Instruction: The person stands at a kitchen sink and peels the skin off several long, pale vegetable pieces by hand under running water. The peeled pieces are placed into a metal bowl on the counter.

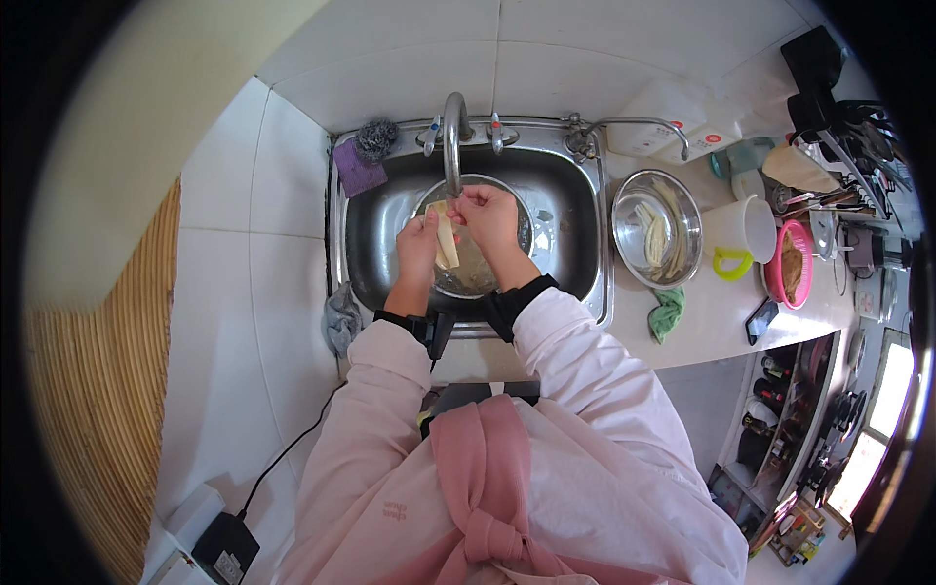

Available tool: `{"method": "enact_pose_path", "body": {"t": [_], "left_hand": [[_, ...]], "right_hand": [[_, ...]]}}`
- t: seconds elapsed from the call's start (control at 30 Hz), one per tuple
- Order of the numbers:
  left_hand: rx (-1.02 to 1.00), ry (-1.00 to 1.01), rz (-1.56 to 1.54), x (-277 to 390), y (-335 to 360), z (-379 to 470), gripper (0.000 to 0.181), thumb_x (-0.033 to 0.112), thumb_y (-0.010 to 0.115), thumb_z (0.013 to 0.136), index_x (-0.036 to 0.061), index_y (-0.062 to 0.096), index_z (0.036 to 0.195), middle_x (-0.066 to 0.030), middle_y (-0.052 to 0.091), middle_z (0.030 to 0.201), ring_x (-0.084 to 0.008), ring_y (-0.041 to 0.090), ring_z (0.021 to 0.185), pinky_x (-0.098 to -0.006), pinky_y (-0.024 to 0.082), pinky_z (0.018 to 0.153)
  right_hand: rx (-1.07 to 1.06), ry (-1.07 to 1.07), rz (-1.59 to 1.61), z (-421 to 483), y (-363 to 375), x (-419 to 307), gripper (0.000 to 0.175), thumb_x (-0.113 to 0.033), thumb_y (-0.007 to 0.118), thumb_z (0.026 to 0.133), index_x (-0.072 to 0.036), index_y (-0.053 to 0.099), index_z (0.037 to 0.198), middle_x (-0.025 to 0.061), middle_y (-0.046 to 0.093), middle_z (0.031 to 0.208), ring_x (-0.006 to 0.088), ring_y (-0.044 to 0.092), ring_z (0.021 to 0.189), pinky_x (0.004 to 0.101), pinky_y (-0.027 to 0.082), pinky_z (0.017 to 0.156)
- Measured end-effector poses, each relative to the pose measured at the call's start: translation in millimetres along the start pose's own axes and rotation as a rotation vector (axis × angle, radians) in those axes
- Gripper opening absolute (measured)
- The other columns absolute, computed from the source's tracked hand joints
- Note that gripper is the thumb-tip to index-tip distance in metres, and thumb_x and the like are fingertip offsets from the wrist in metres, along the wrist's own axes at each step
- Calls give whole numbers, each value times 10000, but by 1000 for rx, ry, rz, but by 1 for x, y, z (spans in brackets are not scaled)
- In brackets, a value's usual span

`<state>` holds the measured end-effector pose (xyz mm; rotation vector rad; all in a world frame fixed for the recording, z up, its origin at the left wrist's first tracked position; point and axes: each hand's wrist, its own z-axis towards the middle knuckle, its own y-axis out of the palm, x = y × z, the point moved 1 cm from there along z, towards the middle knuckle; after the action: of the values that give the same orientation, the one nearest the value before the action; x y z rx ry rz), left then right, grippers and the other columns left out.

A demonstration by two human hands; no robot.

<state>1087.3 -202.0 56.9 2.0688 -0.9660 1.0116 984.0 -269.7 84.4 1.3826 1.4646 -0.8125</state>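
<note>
My left hand (418, 248) holds a long, pale yellow piece of vegetable (445, 238), perhaps bamboo shoot, with the thumb laid along it. My right hand (484, 214) is beside its upper end, fingertips pinched together just below the tap spout (453, 157). Whether something small is between those fingertips cannot be made out. Beneath both hands, a round metal basin (528, 228) with cloudy water sits in the stainless steel sink (570, 252). A small red spot shows near the piece, partly hidden by the hands.
Right of the sink stand a steel bowl (624, 252) with pale strips, a green cloth (667, 314), a white jug (738, 227), a pink basket (804, 274) and a phone (762, 322). A purple cloth (358, 170) and a scrubber (376, 140) lie at the sink's back left corner.
</note>
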Motion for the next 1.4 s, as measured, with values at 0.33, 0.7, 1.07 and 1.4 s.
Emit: {"method": "enact_pose_path", "body": {"t": [0.33,0.7,1.07,1.4], "left_hand": [[-31,71,127,1,8,14,213,70,391,897,-40,477,1059,-145,606,873,-217,618,749,-305,481,684],[-60,69,131,11,21,10,222,100,394,907,-19,462,1080,-148,585,926,-237,604,827,-336,484,734],[-31,19,40,20,25,1,231,118,408,907,-15,458,1089,-143,583,944,-239,597,866,-333,482,741],[17,-16,35,23,27,-5,235,103,409,904,-17,450,1103,-162,559,1014,-270,578,920,-354,468,797]], "right_hand": [[50,-537,-1443,-44,-66,28,158,-75,536,766,-69,647,878,44,647,781,248,629,735,358,496,695],[664,-280,-827,-146,-262,36,109,-79,592,746,-27,602,842,145,567,795,302,556,719,392,464,660],[855,45,-1250,-109,-327,43,157,-198,454,861,-76,498,949,157,490,905,352,497,847,435,421,680],[768,-284,-969,-125,-347,57,184,-171,533,820,-94,579,980,123,504,934,294,522,854,386,439,711]]}}
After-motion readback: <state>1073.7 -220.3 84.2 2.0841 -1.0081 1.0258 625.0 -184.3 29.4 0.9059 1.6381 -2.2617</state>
